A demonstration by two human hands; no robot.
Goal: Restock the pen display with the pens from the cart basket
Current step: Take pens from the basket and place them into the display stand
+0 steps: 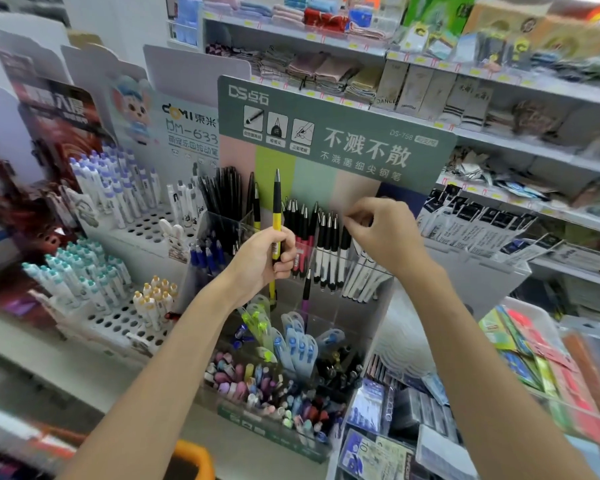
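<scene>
My left hand (264, 259) grips a yellow pen with a black grip (276, 206) and holds it upright in front of the pen display (329, 133), a green-headed stand with clear compartments. My right hand (385, 233) reaches over the row of black-and-white pens (328, 251) in the display's upper compartment. Its thumb and fingertips pinch the top of one pen at the right end of that row. A purple pen (306, 289) stands alone in a lower compartment. The orange cart basket (193, 459) shows only as an edge at the bottom.
White peg racks with capped pens (115, 188) stand to the left. Below my hands, clear bins (274, 386) hold pastel pens and correction tapes. Packaged stationery (541, 368) fills the right, and shelves of cloth goods (326, 69) run behind.
</scene>
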